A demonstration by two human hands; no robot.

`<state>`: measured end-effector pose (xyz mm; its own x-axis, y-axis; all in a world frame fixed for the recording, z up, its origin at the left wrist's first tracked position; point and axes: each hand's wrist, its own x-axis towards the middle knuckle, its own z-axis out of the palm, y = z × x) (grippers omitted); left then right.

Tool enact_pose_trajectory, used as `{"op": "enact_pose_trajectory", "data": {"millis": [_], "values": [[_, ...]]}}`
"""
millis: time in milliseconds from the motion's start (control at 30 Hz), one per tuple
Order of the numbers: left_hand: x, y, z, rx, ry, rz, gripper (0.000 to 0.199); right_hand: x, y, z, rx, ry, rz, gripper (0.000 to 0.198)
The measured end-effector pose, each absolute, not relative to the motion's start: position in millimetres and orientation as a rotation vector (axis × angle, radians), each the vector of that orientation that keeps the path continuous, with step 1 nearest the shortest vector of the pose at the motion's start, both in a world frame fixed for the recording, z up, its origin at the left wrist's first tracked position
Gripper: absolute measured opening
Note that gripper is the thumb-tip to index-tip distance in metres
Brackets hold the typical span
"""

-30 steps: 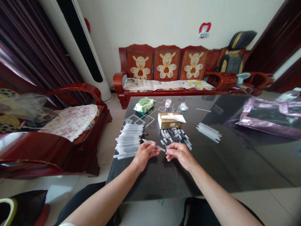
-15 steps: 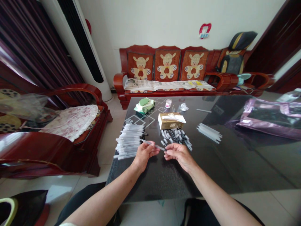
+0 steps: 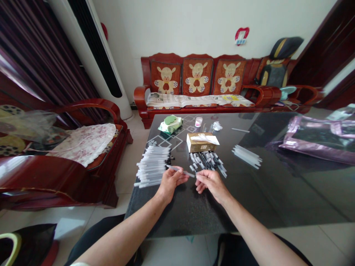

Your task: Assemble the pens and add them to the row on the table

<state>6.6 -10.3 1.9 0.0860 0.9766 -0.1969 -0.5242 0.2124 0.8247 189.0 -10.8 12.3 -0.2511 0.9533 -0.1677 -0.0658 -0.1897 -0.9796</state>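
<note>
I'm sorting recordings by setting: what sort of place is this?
Most likely a home living room: a red wooden sofa with animal-patterned cushions stands beyond the dark table, and purple curtains hang at the left.

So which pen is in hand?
The pen held by the left hand, one end near the right hand; the row of pens lies on the table.

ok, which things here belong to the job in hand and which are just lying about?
In the job, judging by the hands:
pen, in the left hand, its end by the right hand
pen row
black-and-white pile
tubes, likely

Just lying about, apparently:
tissue box
wipes
cup
white wad
purple bag
</note>
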Motion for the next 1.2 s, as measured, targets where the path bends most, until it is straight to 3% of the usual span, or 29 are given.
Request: {"op": "enact_pose_trajectory", "data": {"millis": [700, 1033, 1200], "values": [[7, -11, 2, 0.678, 0.873, 1.248, 0.030, 191, -9, 3, -1.170, -1.515, 1.395, 0.033], [7, -10, 4, 0.653, 0.875, 1.230, 0.029, 193, -7, 4, -1.163, -1.475, 1.522, 0.042], [7, -10, 4, 0.637, 0.890, 1.240, 0.029, 198, -7, 8, -1.159, -1.564, 1.394, 0.031]]}}
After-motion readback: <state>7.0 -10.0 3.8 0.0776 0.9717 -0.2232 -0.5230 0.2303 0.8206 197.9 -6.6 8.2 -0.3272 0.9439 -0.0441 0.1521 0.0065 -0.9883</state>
